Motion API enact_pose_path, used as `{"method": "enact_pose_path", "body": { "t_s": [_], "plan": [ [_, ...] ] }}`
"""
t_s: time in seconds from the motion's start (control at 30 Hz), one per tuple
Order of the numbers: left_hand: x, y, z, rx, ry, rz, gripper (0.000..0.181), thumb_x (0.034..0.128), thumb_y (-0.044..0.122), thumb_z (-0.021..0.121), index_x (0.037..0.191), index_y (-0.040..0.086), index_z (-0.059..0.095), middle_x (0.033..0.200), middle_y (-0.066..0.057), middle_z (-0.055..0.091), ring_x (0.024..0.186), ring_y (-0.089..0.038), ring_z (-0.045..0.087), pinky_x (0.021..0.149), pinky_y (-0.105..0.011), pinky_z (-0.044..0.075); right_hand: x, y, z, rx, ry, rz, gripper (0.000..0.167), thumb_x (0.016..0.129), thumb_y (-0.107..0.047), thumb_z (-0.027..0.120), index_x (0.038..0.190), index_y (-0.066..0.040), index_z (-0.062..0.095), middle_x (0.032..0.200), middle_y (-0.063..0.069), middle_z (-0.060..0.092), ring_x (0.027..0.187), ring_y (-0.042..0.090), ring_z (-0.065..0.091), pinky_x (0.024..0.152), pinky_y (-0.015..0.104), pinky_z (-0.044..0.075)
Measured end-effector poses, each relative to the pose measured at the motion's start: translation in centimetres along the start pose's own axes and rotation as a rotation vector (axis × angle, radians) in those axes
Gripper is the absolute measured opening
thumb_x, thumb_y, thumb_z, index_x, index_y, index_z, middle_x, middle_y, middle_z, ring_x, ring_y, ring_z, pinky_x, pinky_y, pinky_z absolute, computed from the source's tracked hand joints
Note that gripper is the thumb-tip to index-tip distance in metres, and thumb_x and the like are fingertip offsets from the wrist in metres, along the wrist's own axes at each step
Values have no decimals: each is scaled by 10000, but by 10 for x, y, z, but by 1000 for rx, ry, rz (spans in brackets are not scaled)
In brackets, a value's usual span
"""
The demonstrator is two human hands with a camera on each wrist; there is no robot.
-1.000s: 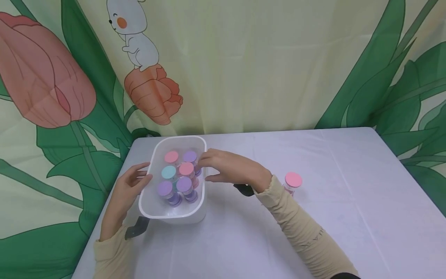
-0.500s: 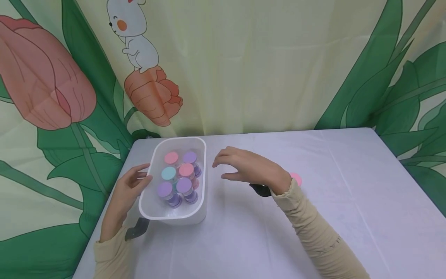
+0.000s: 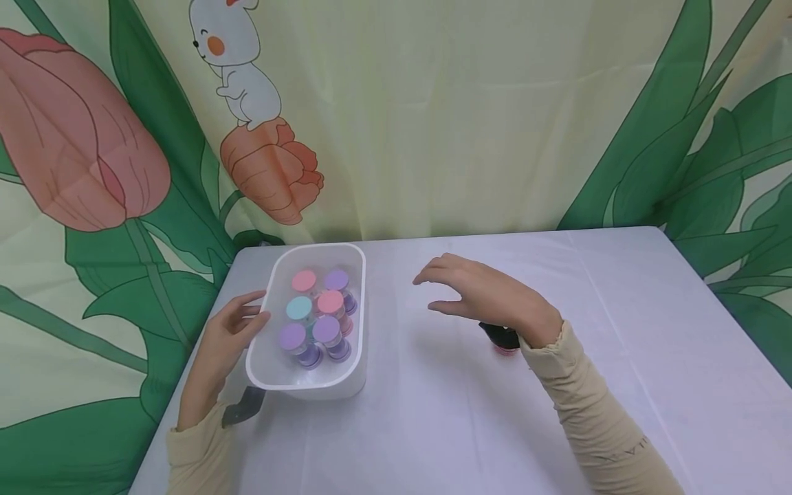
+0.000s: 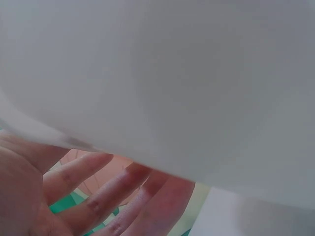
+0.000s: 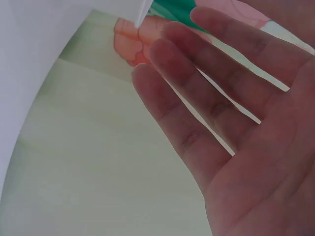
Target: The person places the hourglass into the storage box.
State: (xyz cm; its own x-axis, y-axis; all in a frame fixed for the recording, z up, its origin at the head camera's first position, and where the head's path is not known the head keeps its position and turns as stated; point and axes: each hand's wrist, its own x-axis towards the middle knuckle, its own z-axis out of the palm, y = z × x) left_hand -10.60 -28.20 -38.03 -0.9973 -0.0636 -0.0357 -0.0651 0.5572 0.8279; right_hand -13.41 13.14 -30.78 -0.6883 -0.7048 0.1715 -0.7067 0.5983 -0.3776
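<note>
A white plastic bin (image 3: 355,381) stands at the left of the table. Inside it are several small clear sand timers with coloured caps, among them a blue one (image 3: 300,308), pink ones (image 3: 304,280) and purple ones (image 3: 326,328). My left hand (image 3: 232,330) rests against the bin's left rim with relaxed fingers; the left wrist view has those fingers (image 4: 113,196) beside the white wall. My right hand (image 3: 479,292) hovers over the table right of the bin, fingers spread and holding nothing. Below its wrist, the base of another pink timer (image 3: 506,350) peeks out, mostly hidden.
A white cloth covers the table (image 3: 421,426). Behind it hangs a curtain (image 3: 464,137) printed with a tulip, leaves and a rabbit on a carrot. A black wrist camera (image 3: 500,335) sits under the right wrist.
My right hand has drawn away from the bin's right rim toward the right, now covering most of the lone pink timer. My left hand and the bin have stayed in place.
</note>
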Motion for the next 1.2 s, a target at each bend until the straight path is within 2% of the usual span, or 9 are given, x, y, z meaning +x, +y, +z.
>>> {"method": "enact_pose_path", "body": {
  "t_s": [0.2, 0.57, 0.7, 0.87, 1.07, 1.2],
  "plan": [
    [0, 0, 0, 0, 0, -3, 582, 973, 427, 605, 1473, 163, 466, 1337, -164, 582, 1146, -305, 623, 894, -364, 540, -14, 8, -8, 4, 35, 31, 355, 892, -176, 748, 1228, -107, 659, 1208, -13, 635, 1142, 165, 574, 962, 361, 499],
    [0, 0, 0, -3, 0, -5, 584, 973, 424, 608, 1472, 157, 464, 1351, -157, 574, 1158, -296, 619, 924, -417, 537, -38, 23, -17, -13, 65, 89, 361, 885, -177, 754, 1224, -102, 657, 1201, -11, 636, 1122, 162, 583, 930, 359, 509],
    [0, 0, 0, 2, 1, -3, 578, 974, 415, 609, 1470, 153, 466, 1341, -163, 579, 1145, -286, 624, 903, -381, 543, -45, 28, -16, -26, 65, 101, 365, 874, -166, 764, 1215, -85, 660, 1189, 2, 646, 1120, 174, 586, 927, 373, 513],
    [0, 0, 0, 1, 2, 0, 576, 972, 414, 614, 1466, 155, 473, 1333, -162, 585, 1085, -192, 644, 865, -303, 551, -54, 32, -14, -31, 63, 118, 364, 864, -155, 773, 1205, -89, 664, 1173, -11, 650, 1098, 163, 585, 904, 372, 517],
    [0, -1, 1, 3, 2, -3, 586, 968, 424, 615, 1471, 160, 468, 1334, -156, 585, 1102, -224, 644, 891, -336, 555, -67, 36, -11, -2, 53, 169, 371, 866, -155, 772, 1218, -118, 662, 1177, -41, 640, 1033, 110, 575, 857, 341, 521],
    [1, -1, 0, -1, 2, 1, 578, 971, 412, 616, 1468, 154, 472, 1326, -162, 586, 1079, -195, 643, 863, -299, 552, -73, 39, -9, 28, 36, 199, 374, 876, -166, 765, 1231, -126, 655, 1189, -48, 631, 990, 87, 563, 832, 306, 519]
  ]
}}
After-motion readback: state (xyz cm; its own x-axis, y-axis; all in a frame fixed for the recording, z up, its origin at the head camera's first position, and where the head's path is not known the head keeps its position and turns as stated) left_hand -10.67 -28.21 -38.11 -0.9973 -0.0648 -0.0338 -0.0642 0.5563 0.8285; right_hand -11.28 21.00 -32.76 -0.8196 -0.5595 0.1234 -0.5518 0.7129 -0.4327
